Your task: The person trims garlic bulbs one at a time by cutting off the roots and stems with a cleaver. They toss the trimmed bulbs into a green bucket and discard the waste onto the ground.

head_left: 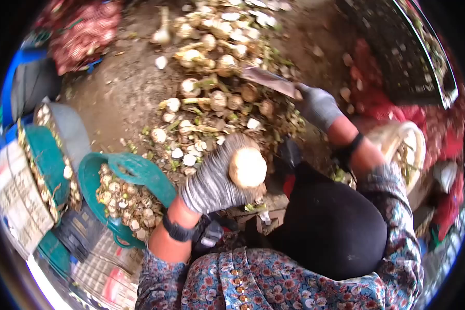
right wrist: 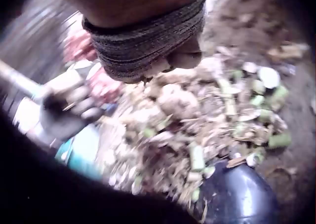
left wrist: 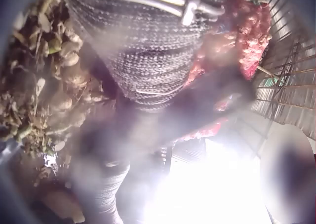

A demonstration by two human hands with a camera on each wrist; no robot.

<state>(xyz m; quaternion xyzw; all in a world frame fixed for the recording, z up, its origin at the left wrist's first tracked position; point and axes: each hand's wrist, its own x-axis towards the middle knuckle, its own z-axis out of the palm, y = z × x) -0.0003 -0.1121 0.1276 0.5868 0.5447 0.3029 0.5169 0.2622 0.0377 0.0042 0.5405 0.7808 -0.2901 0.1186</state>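
Observation:
In the head view my left hand (head_left: 217, 175), in a grey striped glove, grips a large pale garlic bulb (head_left: 248, 168) low in front of my body, its round face up. My right hand (head_left: 318, 107), also gloved, holds a broad-bladed knife (head_left: 271, 81) out to the right, the blade pointing left over a pile of garlic (head_left: 218, 99). Many of those bulbs carry stalks, with cut stalk pieces among them. The knife and the bulb are well apart. In the left wrist view the glove (left wrist: 143, 56) fills the top and the bulb is hidden.
A teal basket (head_left: 90, 170) of trimmed bulbs stands at my left. Red mesh sacks (head_left: 90, 36) lie at the back left. A black crate (head_left: 387, 57) is at the right, near a pale bucket (head_left: 417, 155). My black-clad knee (head_left: 330, 222) rises between my arms.

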